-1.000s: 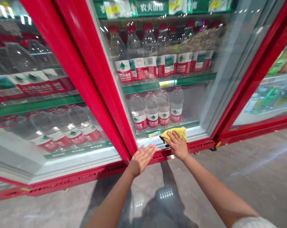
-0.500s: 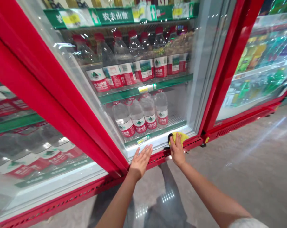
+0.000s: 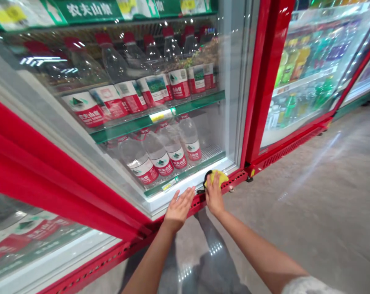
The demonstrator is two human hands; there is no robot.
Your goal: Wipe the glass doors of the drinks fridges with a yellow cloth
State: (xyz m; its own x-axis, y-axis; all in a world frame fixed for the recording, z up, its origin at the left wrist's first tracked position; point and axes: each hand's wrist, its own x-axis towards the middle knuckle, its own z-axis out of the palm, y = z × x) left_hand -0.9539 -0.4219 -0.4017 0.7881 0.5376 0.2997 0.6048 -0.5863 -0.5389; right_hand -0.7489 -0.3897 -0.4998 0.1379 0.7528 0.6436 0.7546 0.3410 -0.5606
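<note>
My right hand [image 3: 214, 194] presses a yellow cloth [image 3: 220, 178] with a black edge against the bottom frame of a glass cooler door [image 3: 185, 188], near its right corner. To the left of it, my left hand [image 3: 179, 207] lies with fingers stretched out on the lower edge of the same door, holding nothing. The fingertips of my left hand are a short way from the cloth. Behind the glass, several water bottles [image 3: 163, 161] with red-and-white labels stand on the bottom shelf.
A fuller row of red-capped bottles [image 3: 151, 90] fills the shelf above. Thick red door frames [image 3: 65, 171] slope across the left. Another cooler [image 3: 298, 81] with coloured drinks stands at right. Below runs a red perforated base strip [image 3: 234, 180] over the shiny grey floor [image 3: 310, 220].
The view has swung right and nearer the cooler. My left hand has slid a little rightward along the door edge, closer to my right hand. The cloth stays near the right corner.
</note>
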